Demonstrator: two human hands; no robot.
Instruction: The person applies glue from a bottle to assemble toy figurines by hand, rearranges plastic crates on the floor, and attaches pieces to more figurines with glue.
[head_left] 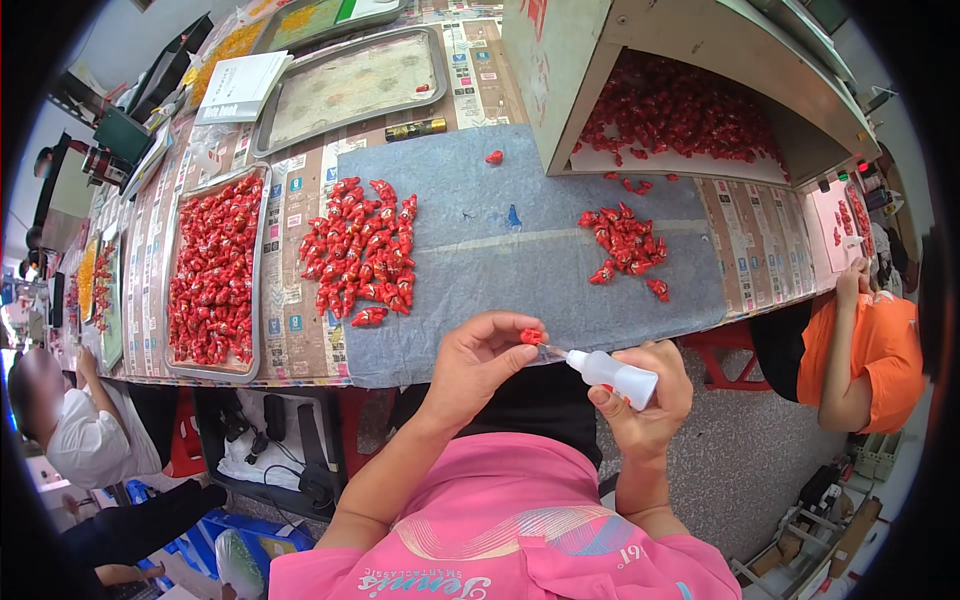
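Right across the middle of the frame runs a long work table (300, 345), and on it lies a blue-grey mat (480, 270) that fills the centre. At the upper right a slanted box hopper (560, 80) stands on the mat's far edge, its open mouth full of small red pieces. At the upper middle sits an almost bare metal tray (350, 80), with a white booklet (240, 85) to its left. At the left of the frame a second metal tray (258, 290) is packed with red pieces. On the mat, a neat block of red pieces (362, 255) lies left of centre and a looser, smaller heap (625, 245) lies right of centre, well apart from the block. At the right edge sits a person in an orange shirt (880, 350); at the lower left sits a person in a white top (80, 435).

Low in the centre, just below the mat's near edge, the left hand (475, 360) pinches one small red piece (531, 336) between thumb and fingertips. The right hand (650, 395) is closed around a small white squeeze bottle (615, 375), whose thin nozzle tip points left and meets the red piece.
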